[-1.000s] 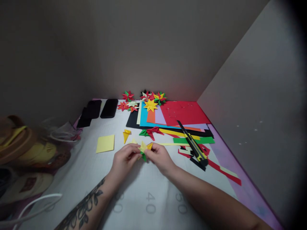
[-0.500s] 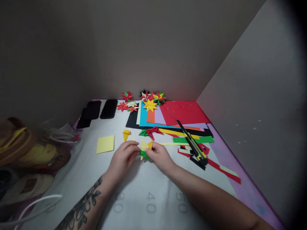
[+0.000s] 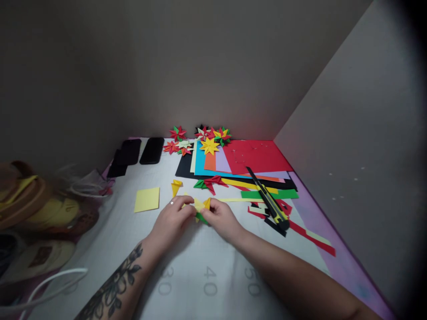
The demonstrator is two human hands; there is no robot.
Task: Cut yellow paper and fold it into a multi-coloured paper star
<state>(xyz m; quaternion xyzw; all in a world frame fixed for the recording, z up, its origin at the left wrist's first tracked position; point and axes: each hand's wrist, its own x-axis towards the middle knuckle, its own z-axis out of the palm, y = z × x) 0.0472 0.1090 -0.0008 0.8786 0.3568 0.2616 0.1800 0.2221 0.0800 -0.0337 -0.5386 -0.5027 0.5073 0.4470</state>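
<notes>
Folded yellow-and-green paper [image 3: 199, 205] has tilted slightly, pinched between both hands [image 3: 171, 218] over the white, number-printed mat [image 3: 187, 266], grey wall [image 3: 213, 66] behind.

Folded paper piece [image 3: 199, 205]: between left hand [image 3: 171, 220] and right hand [image 3: 225, 220]. Note pad [image 3: 147, 200]: left of hands. Phone [image 3: 152, 151]: behind pad. Paper sheets [image 3: 256, 158]: stacked beyond hands, rightward. Paper stars [image 3: 209, 146]: along stack's rear left, one on top. Cutter [image 3: 269, 200]: right of hands, across paper strips [image 3: 287, 194].

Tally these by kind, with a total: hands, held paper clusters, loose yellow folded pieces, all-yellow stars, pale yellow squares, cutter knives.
Hands (left hand, right hand): 2
Held paper cluster: 1
Loose yellow folded piece: 1
All-yellow star: 1
Pale yellow square: 1
Cutter knife: 1
Total: 7
</notes>
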